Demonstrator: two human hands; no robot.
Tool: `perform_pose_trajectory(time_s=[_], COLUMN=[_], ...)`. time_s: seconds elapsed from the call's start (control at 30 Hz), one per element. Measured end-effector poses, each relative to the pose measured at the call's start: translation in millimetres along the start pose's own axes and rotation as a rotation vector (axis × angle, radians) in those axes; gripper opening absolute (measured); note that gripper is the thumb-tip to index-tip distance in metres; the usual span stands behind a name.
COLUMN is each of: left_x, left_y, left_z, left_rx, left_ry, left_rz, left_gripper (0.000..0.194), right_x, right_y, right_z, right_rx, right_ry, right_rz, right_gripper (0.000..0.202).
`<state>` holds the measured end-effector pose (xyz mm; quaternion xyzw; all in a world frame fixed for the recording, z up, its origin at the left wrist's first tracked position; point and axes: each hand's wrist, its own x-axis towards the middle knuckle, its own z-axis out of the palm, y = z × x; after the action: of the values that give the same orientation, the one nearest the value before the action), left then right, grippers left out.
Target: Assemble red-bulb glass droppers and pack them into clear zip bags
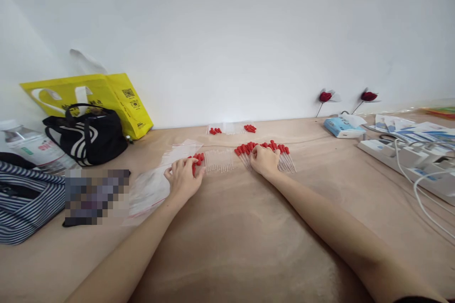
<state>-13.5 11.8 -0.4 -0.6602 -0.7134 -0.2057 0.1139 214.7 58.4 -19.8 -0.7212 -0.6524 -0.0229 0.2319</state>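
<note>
My left hand [183,177] rests on the table over a small heap of red caps [199,157]. Its fingers are curled, and some red pieces show between finger and thumb. Just right of it lies a row of thin clear tubes [218,161] without red tops. My right hand [265,158] is closed over a fan of clear tubes with red caps [286,157]. The fingertips hide whatever is between them. Farther back, near the wall, are clear plastic bags [231,128] with small groups of red caps [250,128] on them.
Flat clear zip bags [151,189] spread at left. Beyond them are a yellow bag [138,109], a black bag [103,135], a striped bag [31,203] and a large bottle [35,147]. Tissues [343,126] and a power strip [426,175] with white cables lie right.
</note>
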Motion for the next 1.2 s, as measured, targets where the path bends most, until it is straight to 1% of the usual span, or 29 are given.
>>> perform_pose_trajectory(time_s=[0.07,0.17,0.27,0.37,0.47,0.67,0.83,0.93,1.03,1.1,1.17,1.2], left_x=[4.7,10.0,13.0,15.7,20.6,31.1,31.5,30.8,29.9,26.8,19.4,13.9], left_y=[-6.8,-14.4,-16.3,-13.6,-11.2,-8.7,-2.1,0.5,2.1,4.2,8.2,10.7], left_z=[-2.0,-1.3,2.8,7.5,12.3,17.5,18.2,18.5,14.7,8.9,1.7,-1.9], left_rx=[0.015,0.016,0.029,0.074,0.118,0.209,0.32,0.337,0.294,0.239,0.154,0.097], left_ry=[0.017,0.044,0.066,0.103,0.12,0.148,0.176,0.178,0.2,0.228,0.239,0.231], left_rz=[-0.015,0.0,0.035,0.108,0.159,0.184,0.22,0.234,0.229,0.24,0.289,0.328], left_gripper=[0.027,0.026,0.025,0.023,0.025,0.029,0.028,0.028,0.027,0.026,0.022,0.02], right_x=[-2.8,-7.8,-10.8,-9.6,-5.1,3.8,6.0,4.5,-0.5,-5.9,-13.1,-17.2], right_y=[-1.6,-10.4,-24.8,-39.1,-49.4,-58.4,-63.2,-67.5,-67.4,-60.3,-45.7,-35.7], right_z=[-0.4,-2.4,-3.9,-3.5,-1.9,2.0,6.6,8.0,3.4,-3.9,-13.4,-18.4], right_rx=[-0.015,-0.013,0.01,-0.008,-0.035,-0.055,-0.092,-0.116,-0.126,-0.122,-0.115,-0.121], right_ry=[0.018,0.049,0.006,-0.101,-0.166,-0.215,-0.238,-0.237,-0.206,-0.176,-0.136,-0.103], right_rz=[-0.048,-0.139,-0.194,-0.165,-0.111,-0.065,-0.083,-0.105,-0.154,-0.211,-0.31,-0.411], right_gripper=[0.022,0.024,0.026,0.027,0.029,0.025,0.02,0.019,0.023,0.025,0.025,0.025])
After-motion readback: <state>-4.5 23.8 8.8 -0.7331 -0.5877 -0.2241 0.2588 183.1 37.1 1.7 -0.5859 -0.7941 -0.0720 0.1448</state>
